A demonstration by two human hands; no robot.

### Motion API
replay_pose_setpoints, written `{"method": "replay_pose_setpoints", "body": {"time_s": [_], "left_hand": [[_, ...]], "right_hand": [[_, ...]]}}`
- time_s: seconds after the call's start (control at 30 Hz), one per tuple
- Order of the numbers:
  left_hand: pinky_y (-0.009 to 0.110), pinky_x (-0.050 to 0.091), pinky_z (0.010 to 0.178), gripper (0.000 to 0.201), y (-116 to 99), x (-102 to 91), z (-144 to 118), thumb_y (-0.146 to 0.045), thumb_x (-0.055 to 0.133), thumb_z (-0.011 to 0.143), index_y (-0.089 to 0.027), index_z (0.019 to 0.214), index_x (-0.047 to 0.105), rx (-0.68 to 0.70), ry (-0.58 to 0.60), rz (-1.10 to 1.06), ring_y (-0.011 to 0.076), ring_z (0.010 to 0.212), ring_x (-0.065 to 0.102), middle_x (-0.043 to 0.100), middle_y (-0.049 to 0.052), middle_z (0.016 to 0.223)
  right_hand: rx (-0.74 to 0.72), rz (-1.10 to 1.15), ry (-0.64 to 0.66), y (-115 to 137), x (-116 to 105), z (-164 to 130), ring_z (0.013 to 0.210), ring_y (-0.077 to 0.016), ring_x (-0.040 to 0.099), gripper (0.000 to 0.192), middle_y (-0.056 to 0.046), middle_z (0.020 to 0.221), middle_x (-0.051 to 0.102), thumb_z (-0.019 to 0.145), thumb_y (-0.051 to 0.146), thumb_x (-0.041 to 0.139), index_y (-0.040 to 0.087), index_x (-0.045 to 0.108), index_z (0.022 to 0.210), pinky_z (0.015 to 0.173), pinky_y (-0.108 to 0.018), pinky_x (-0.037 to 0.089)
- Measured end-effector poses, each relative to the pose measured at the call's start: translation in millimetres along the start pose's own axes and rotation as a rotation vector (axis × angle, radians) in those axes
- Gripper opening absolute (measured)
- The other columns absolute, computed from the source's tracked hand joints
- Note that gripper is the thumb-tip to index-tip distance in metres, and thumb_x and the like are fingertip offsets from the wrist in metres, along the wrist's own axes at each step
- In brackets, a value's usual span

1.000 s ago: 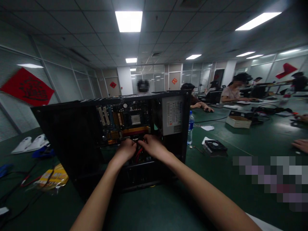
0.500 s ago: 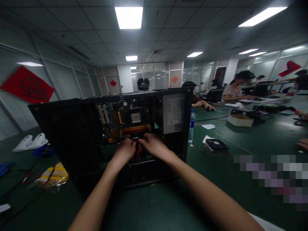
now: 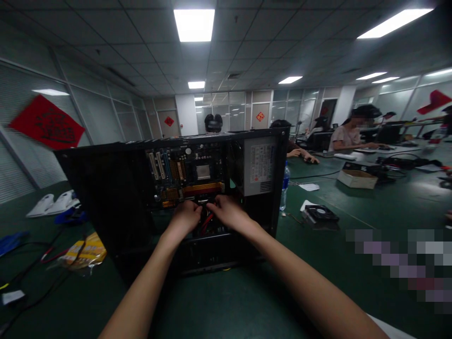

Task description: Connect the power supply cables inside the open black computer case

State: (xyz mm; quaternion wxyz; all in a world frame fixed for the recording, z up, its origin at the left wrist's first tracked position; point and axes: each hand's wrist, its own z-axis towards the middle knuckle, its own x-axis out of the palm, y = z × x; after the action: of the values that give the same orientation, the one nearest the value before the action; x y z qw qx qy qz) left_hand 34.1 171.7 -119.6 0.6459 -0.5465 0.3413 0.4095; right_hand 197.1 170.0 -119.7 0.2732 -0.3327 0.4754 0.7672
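A black computer case [image 3: 180, 252] stands open in front of me, its inside facing me. At its back sit a motherboard [image 3: 187, 162] with a yellow-and-red memory slot [image 3: 203, 188] and a grey power supply [image 3: 259, 167] at upper right. Just below the memory slot, a bundle of red and black cables [image 3: 207, 222] runs between my hands. The fingers of my left hand [image 3: 186, 217] are bent and closed on the bundle's left side. From the right, my right hand [image 3: 229, 213] pinches at the same cables. My fingers partly hide the cable ends.
Right of the case are a water bottle [image 3: 284, 186], a cooling fan [image 3: 320, 214] and an open cardboard box [image 3: 357, 178]. On the left lie a yellow plastic packet [image 3: 86, 249], white objects [image 3: 54, 203] and loose cables. Other people [image 3: 348, 134] sit farther back along the green table [image 3: 226, 301].
My view has turned slightly left, so the scene sits a little farther right. Both hands stay together at the cables inside the case, with hardly any movement.
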Motion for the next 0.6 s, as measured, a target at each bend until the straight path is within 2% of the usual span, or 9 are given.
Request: {"method": "replay_pose_setpoints", "body": {"time_s": [0.4,0.6], "left_hand": [[0.027,0.034,0.058,0.030,1.5,3.0,5.0,-0.029,0.050,0.088,-0.013,0.084,0.075,-0.008,-0.003,0.026,0.0193,0.069,0.063,0.072,0.011,0.074],[0.028,0.034,0.059,0.031,-2.0,2.0,1.6,-0.032,0.049,0.089,-0.014,0.087,0.075,-0.025,-0.015,0.059,0.0205,0.072,0.065,0.074,0.014,0.084]], "right_hand": [[0.027,0.011,0.008,3.1,-2.1,-0.7,0.068,-0.0149,0.059,0.028,-0.007,0.079,0.069,0.094,0.038,0.056,0.013,0.066,0.085,0.055,-0.025,0.030],[0.081,0.041,0.083,0.1,1.9,1.8,0.069,-0.0153,0.059,0.026,-0.008,0.080,0.069,0.095,0.033,0.054,0.012,0.066,0.085,0.057,-0.025,0.031]]}}
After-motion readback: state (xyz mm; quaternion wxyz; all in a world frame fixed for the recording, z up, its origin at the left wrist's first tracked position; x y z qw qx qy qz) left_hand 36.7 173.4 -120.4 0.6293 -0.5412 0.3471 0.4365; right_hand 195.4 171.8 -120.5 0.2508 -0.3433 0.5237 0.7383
